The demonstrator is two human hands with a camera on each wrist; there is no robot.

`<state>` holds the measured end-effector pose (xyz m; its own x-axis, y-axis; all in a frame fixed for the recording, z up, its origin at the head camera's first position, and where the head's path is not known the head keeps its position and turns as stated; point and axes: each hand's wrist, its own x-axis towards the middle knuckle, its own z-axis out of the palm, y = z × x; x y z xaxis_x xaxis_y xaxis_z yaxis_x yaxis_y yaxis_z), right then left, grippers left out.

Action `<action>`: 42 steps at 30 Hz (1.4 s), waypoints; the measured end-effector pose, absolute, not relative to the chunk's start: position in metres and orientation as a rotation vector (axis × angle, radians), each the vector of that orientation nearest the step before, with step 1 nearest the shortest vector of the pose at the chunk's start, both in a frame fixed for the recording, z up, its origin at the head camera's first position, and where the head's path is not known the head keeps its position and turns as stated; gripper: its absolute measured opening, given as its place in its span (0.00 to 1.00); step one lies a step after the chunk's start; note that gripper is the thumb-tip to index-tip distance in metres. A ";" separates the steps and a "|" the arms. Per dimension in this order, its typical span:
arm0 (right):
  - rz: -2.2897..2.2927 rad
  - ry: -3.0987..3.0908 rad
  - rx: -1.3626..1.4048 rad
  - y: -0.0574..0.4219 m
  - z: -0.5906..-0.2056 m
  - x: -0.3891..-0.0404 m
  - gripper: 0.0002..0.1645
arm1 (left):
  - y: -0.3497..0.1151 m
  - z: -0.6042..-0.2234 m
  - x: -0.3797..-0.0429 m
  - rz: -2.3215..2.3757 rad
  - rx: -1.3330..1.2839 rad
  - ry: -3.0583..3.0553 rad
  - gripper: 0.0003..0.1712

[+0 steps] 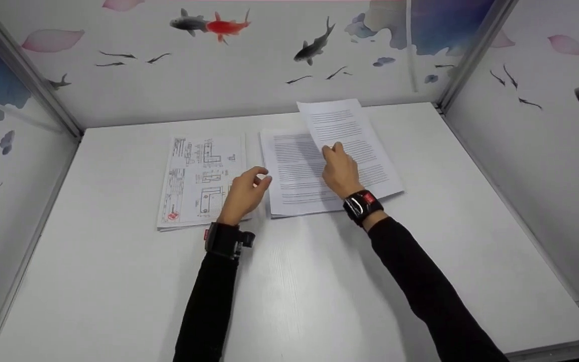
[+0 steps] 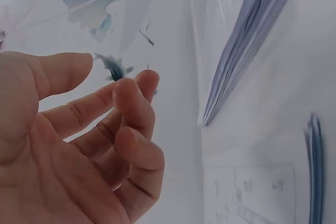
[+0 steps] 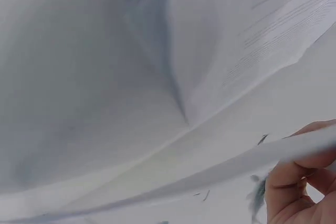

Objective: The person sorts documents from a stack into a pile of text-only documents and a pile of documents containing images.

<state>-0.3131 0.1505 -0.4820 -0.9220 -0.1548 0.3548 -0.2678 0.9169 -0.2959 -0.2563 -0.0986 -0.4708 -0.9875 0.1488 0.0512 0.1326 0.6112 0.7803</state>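
Observation:
My right hand pinches the left edge of a printed text sheet, which tilts up off a stack of text pages. In the right wrist view, the fingers grip the sheet's edge, and the sheet stretches away to the left. My left hand hovers between that stack and a second stack of technical drawings, partly covering the drawings. Its fingers are loosely bent, with thumb and fingertips apart and nothing between them. The right forearm and hand hide part of the text stack.
Both stacks lie on a white table. A white back wall printed with fish stands behind the table, with similar panels left and right. Metal posts mark the corners. A black band with a device circles each wrist.

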 end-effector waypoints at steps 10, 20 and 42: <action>0.447 -2.613 0.595 0.098 -0.479 -0.286 0.23 | -0.081 -0.475 -0.260 1.584 0.270 2.703 0.28; 0.375 -2.488 0.812 0.062 -0.480 -0.259 0.15 | -0.075 -0.473 -0.259 2.109 0.061 2.356 0.18; 1.196 -2.883 0.220 0.132 -0.479 -0.317 0.41 | -0.105 -0.479 -0.267 2.277 -0.106 2.347 0.23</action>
<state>-0.3170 0.1322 -0.4794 -0.9900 -0.1248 0.0658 -0.1348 0.6980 -0.7033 -0.2669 -0.1054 -0.4789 -0.9895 -0.1362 0.0479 0.0438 0.0334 0.9985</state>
